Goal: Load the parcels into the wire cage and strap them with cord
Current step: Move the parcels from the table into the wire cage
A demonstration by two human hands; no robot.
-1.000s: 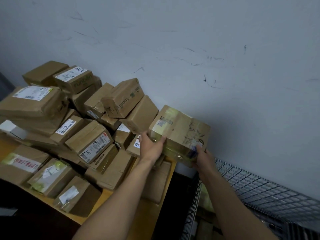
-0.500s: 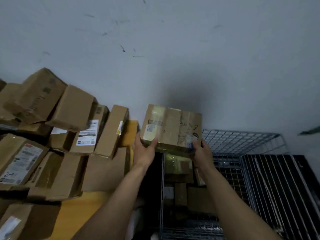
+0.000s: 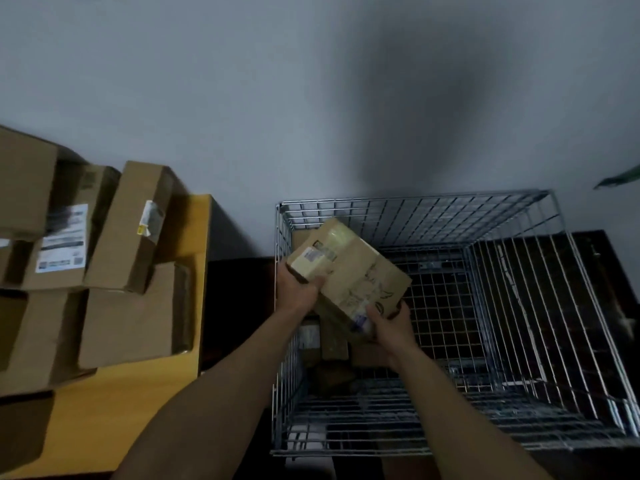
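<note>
A taped brown cardboard parcel (image 3: 349, 271) with a small label is tilted over the left side of the open wire cage (image 3: 415, 211). My left hand (image 3: 298, 292) grips its near left corner, and my right hand (image 3: 391, 323) grips its lower right corner. Several brown parcels (image 3: 334, 348) lie at the cage bottom on the left, partly hidden by the held parcel and my arms. No cord is in view.
A yellow table (image 3: 104, 410) on the left carries a pile of cardboard parcels (image 3: 128, 230). A grey wall rises behind. A dark gap separates table and cage. The right half of the cage shows bare wire floor (image 3: 446, 306). A green leaf (image 3: 620, 178) pokes in at right.
Both hands have carried the parcel from the table pile rightward and down over the cage. The parcel has tilted, and the view has turned toward the cage.
</note>
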